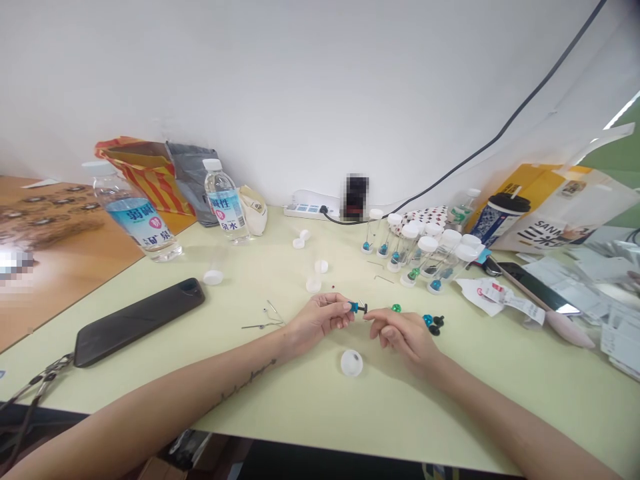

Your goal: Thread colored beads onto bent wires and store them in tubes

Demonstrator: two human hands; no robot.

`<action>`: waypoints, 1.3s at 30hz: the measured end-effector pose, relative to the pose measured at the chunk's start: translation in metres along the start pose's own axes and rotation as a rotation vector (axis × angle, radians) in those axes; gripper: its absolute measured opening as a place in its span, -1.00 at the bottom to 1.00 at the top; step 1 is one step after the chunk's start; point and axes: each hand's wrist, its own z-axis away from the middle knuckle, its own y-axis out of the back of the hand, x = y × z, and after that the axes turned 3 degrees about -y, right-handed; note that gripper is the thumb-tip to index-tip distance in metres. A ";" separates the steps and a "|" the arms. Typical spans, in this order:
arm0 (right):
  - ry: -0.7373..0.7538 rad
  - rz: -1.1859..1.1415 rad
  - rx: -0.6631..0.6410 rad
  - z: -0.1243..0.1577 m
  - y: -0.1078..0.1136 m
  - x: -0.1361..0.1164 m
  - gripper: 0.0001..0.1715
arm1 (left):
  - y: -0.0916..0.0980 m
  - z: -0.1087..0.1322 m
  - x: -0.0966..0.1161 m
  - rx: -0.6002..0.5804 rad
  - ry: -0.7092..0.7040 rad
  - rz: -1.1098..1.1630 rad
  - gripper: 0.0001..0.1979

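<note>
My left hand (320, 319) pinches a small blue bead with a black tip (356, 307) above the pale green table (280, 393). My right hand (400, 330) is closed in a pinch at the bead's black end, the fingertips of both hands nearly meeting. A white cap (351, 363) lies on the table just below the hands. Loose green, blue and black beads (431, 323) lie just right of my right hand. A few thin metal pins (265, 319) rest left of my left hand.
Several clear tubes with white caps (425, 252) stand behind the hands. A black phone (137, 321) lies at the left, two water bottles (137, 220) behind it. More white caps (314, 284), a power strip (310, 210), a cup (497, 220), paper bags and a second phone (533, 287) surround them.
</note>
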 end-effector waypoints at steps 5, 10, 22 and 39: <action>-0.065 -0.012 0.035 0.000 0.001 -0.001 -0.58 | 0.001 0.000 0.000 -0.012 0.002 -0.001 -0.83; -0.162 0.009 -0.024 -0.002 0.002 0.000 -0.56 | 0.002 -0.001 -0.001 -0.014 0.015 0.010 -0.83; -0.259 0.046 -0.067 -0.005 -0.001 0.002 -0.49 | 0.002 -0.001 -0.002 -0.009 -0.024 0.045 -0.86; -0.154 0.018 -0.136 -0.006 0.000 0.001 -0.48 | 0.002 -0.001 -0.001 -0.012 -0.025 0.037 -0.83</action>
